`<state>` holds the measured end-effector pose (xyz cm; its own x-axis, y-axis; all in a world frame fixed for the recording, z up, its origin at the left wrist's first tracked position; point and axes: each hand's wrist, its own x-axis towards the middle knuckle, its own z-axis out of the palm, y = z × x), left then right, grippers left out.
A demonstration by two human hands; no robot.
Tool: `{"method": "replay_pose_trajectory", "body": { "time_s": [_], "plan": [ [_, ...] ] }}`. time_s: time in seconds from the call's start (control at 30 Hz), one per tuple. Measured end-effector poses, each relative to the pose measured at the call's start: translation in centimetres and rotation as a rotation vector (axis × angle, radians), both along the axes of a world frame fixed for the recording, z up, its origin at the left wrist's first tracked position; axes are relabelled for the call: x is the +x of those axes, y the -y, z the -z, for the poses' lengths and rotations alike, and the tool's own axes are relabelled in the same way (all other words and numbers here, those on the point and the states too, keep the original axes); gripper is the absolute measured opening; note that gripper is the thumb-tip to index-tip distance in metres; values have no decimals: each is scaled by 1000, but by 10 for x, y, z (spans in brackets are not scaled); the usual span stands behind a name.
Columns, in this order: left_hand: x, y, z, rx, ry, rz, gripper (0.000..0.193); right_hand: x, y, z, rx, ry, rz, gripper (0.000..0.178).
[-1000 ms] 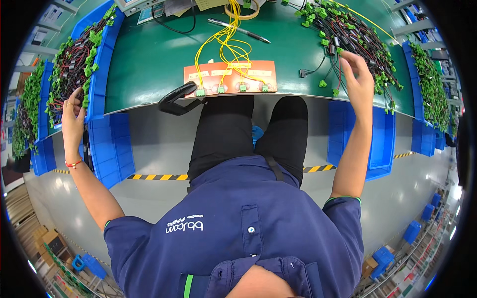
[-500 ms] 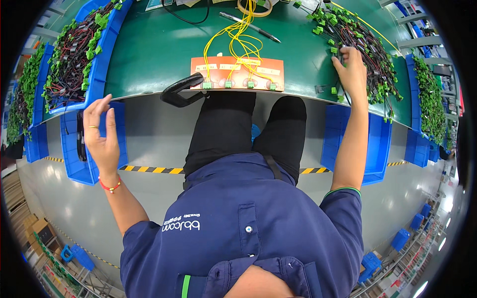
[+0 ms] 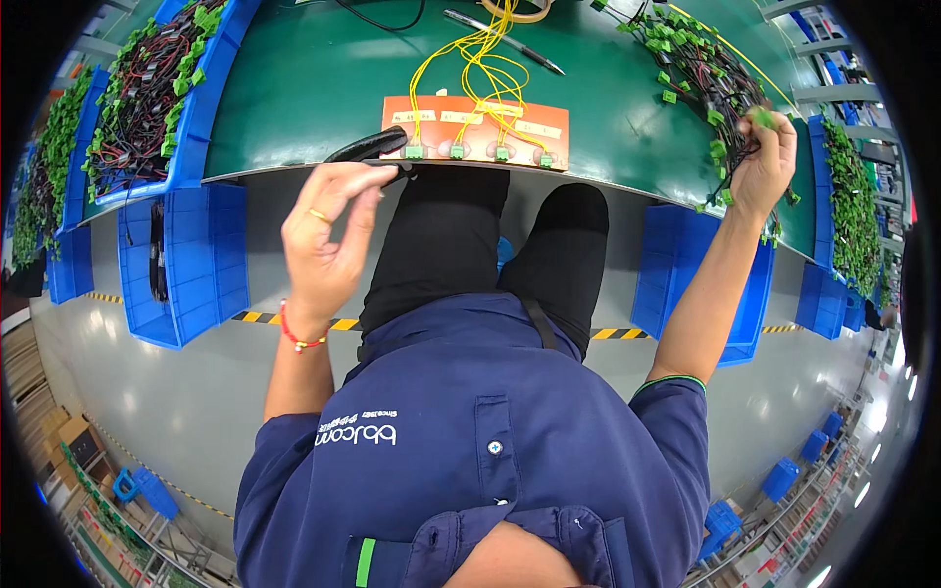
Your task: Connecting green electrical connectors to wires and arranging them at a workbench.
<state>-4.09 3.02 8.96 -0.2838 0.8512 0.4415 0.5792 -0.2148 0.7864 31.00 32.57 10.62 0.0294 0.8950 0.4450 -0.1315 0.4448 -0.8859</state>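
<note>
My right hand [image 3: 765,171] is at the right end of the bench, fingers pinched on a small green connector [image 3: 761,117], slightly blurred. Beneath it spreads a pile of black and red wires with green connectors [image 3: 708,93]; how its wire runs into the pile is hidden. My left hand [image 3: 331,230] is just off the bench edge, thumb and index a little apart, nothing visible between them. Its fingertips come close to a black clamp [image 3: 365,147] at the edge. Beside that stands an orange board [image 3: 537,135], with several green terminal sockets [image 3: 457,152] joined to yellow wires [image 3: 423,80].
A blue bin [image 3: 214,93] full of wired connectors is on the left of the green bench [image 3: 284,108]. Below the edge hang blue bins [image 3: 211,260] on both sides. A pen [image 3: 505,41] and a tape roll [image 3: 529,12] lie behind the board.
My left hand has moved right, from beside the left bin to the clamp, its fingers drawing closer together. My right hand has shifted right over the pile and now pinches a green connector.
</note>
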Motion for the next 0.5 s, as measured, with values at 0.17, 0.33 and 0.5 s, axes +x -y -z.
{"method": "replay_pose_trajectory", "body": {
  "time_s": [0.17,0.33,0.5],
  "plan": [
    [31,-14,11,-124,234,208,19,-16,36,-13,42,828,-139,23],
    [52,-19,11,-166,255,347,23,-17,37,29,9,1031,-147,23],
    [56,-22,17,-220,266,351,21,-33,46,9,-46,696,-211,19]
  ]
}}
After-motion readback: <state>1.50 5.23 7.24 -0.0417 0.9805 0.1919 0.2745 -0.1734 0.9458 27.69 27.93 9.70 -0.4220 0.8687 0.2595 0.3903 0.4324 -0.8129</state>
